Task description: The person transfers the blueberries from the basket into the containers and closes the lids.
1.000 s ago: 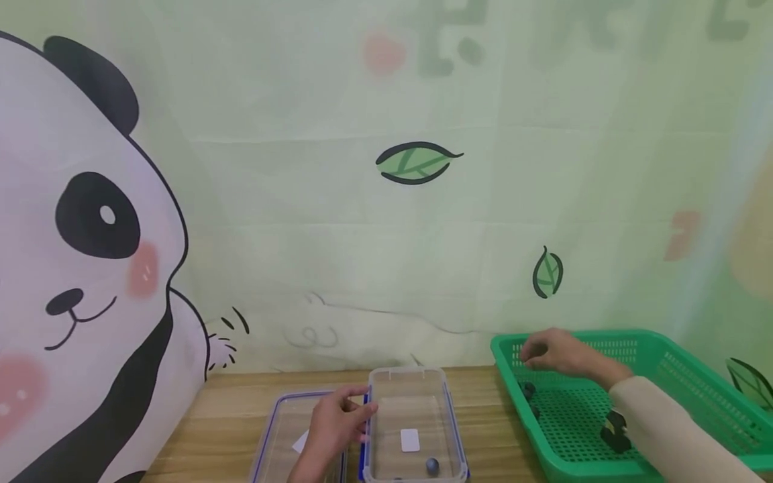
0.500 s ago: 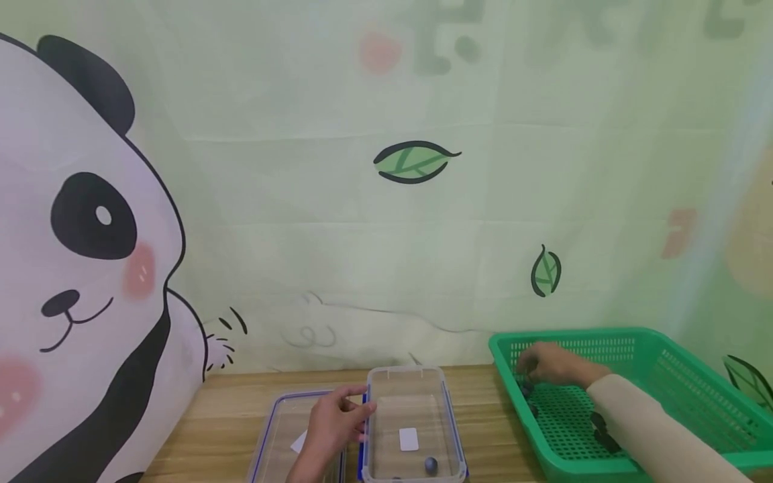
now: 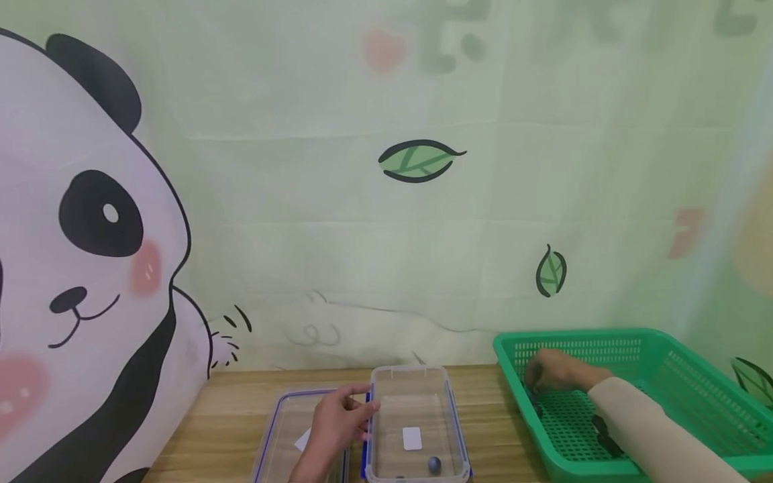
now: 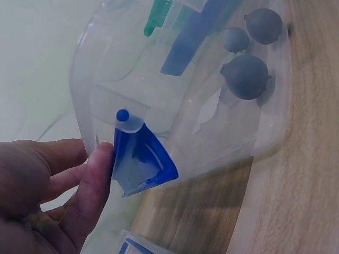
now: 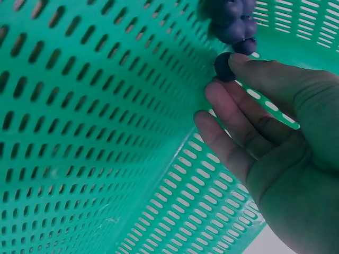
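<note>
Two bare hands, seen from my remote post, work at a wood-grain bench [image 3: 486, 433] before a softly creased, pale green backdrop [image 3: 338, 255] printed with leaves and a panda [image 3: 99, 215]. At lower center, the left hand [image 3: 339, 419] pinches the side of a clear box [image 3: 407, 371], its fingers nearly together with the thin plastic wall between them. At lower right, the right hand [image 3: 552, 370], below a cream sleeve [image 3: 655, 424], reaches into a green basket [image 3: 580, 467] of slotted, molded plastic; its thumb and fingertips close on one dark round fruit [image 5: 224, 66], the other fingers loosely bent.

That fruit, smooth and blue-black, is inside the basket at the left wall, just below a matching cluster [image 5: 233, 24]; I cannot tell whether the two are joined. My head view all but hides the pinch, which the right wrist view shows at upper center. My left wrist view reveals three dull, bluish balls [image 4: 246, 76] in the box and a glossy blue latch [image 4: 143, 164] beside the thumb; from the head, I see one ball plainly, near a white label [image 3: 412, 439]. A blue-edged clear container [image 3: 292, 419] lies at lower left, partly behind the left hand.
</note>
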Tool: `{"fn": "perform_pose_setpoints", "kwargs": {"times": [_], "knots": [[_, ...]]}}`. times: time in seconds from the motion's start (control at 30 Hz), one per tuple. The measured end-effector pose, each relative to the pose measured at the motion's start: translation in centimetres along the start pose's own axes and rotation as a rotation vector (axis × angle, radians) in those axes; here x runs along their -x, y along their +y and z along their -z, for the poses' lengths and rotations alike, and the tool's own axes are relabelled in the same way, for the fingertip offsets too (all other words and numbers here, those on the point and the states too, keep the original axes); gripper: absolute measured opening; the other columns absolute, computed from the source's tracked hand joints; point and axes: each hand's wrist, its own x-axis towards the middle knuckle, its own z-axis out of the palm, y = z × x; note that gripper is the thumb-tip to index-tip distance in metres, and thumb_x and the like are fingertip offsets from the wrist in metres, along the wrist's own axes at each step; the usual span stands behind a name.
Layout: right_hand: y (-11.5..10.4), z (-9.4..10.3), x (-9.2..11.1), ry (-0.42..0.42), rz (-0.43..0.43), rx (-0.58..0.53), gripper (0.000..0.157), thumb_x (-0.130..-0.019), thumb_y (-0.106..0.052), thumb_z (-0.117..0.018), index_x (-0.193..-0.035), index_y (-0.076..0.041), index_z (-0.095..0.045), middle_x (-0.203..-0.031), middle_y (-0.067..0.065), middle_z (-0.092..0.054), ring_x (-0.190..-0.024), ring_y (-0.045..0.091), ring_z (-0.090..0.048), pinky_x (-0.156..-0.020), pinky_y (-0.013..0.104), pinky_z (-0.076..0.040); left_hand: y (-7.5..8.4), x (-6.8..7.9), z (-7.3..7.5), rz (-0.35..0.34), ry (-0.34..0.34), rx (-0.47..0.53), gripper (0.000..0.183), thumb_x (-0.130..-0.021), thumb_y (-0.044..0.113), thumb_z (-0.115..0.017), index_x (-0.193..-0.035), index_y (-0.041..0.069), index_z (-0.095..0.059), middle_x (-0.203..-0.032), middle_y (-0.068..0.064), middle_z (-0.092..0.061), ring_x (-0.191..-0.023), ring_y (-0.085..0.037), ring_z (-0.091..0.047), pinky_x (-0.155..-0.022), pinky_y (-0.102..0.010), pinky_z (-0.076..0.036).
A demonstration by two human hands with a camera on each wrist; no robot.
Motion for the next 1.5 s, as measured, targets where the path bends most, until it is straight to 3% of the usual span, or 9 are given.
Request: {"fn": "perform_pose_setpoints", "kwargs": {"times": [0.13, 0.37, 0.53, 0.83, 1.1, 1.33, 1.5], "knots": [[-0.3, 0.5, 0.1, 0.012, -0.003, 0.001, 0.017, -0.085, 0.009, -0.076, -0.095, -0.004, -0.078, -0.092, 0.004, -0.073, -0.086, 0.024, -0.07, -0.08, 0.045, -0.065, -0.1, 0.0, 0.0, -0.003, -0.001, 0.006, 0.045, -0.094, 0.006, -0.081, -0.134, -0.008, -0.065, -0.083, -0.01, -0.066, -0.062, -0.016, -0.066, -0.056, -0.033, -0.065], [-1.6, 2.4, 1.1, 0.116, 0.077, -0.013, 0.009, -0.091, 0.0, -0.077, -0.099, 0.001, -0.076, -0.094, 0.004, -0.073, -0.089, 0.024, -0.069, -0.078, 0.045, -0.064, -0.2, 0.0, -0.1, -0.007, -0.001, 0.002, 0.044, -0.094, 0.005, -0.081, -0.133, -0.008, -0.066, -0.084, -0.01, -0.066, -0.062, -0.016, -0.067, -0.056, -0.033, -0.066], [-3.2, 3.8, 2.0, 0.185, 0.132, -0.051, 0.01, -0.096, -0.007, -0.076, -0.103, 0.0, -0.077, -0.098, 0.004, -0.075, -0.094, 0.026, -0.071, -0.081, 0.048, -0.063, -0.2, -0.1, 0.0, -0.008, 0.0, -0.002, 0.044, -0.094, 0.005, -0.081, -0.133, -0.008, -0.066, -0.083, -0.01, -0.066, -0.062, -0.016, -0.067, -0.056, -0.032, -0.065], [-7.4, 4.7, 3.5, 0.252, 0.205, -0.091, 0.018, -0.1, -0.019, -0.076, -0.11, -0.005, -0.078, -0.103, -0.001, -0.076, -0.097, 0.02, -0.071, -0.083, 0.042, -0.063, -0.2, 0.0, 0.0, -0.011, -0.001, 0.003, 0.044, -0.094, 0.005, -0.081, -0.133, -0.009, -0.066, -0.083, -0.01, -0.065, -0.062, -0.016, -0.067, -0.056, -0.032, -0.065], [-11.6, 4.6, 4.3, 0.235, 0.238, -0.135, 0.019, -0.102, -0.023, -0.075, -0.114, -0.009, -0.079, -0.106, -0.005, -0.076, -0.102, 0.019, -0.07, -0.09, 0.042, -0.061, -0.3, -0.1, 0.0, -0.011, -0.003, 0.005, 0.043, -0.094, 0.005, -0.081, -0.132, -0.008, -0.067, -0.083, -0.01, -0.065, -0.061, -0.016, -0.067, -0.056, -0.032, -0.065], [-14.0, 3.4, 4.7, 0.187, 0.325, -0.21, 0.016, -0.101, -0.019, -0.076, -0.112, -0.008, -0.077, -0.105, -0.004, -0.075, -0.098, 0.014, -0.071, -0.085, 0.029, -0.062, -0.2, 0.0, 0.0, -0.009, 0.0, 0.017, 0.044, -0.093, 0.005, -0.082, -0.132, -0.008, -0.066, -0.084, -0.011, -0.066, -0.062, -0.016, -0.068, -0.056, -0.032, -0.066], [-15.3, 2.1, 4.7, 0.135, 0.365, -0.233, 0.013, -0.1, -0.016, -0.076, -0.111, -0.008, -0.076, -0.103, -0.005, -0.075, -0.095, 0.012, -0.071, -0.082, 0.026, -0.062, -0.2, -0.2, -0.1, -0.007, 0.003, 0.012, 0.045, -0.093, 0.005, -0.082, -0.133, -0.008, -0.066, -0.084, -0.01, -0.066, -0.063, -0.016, -0.068, -0.056, -0.032, -0.066]]}}
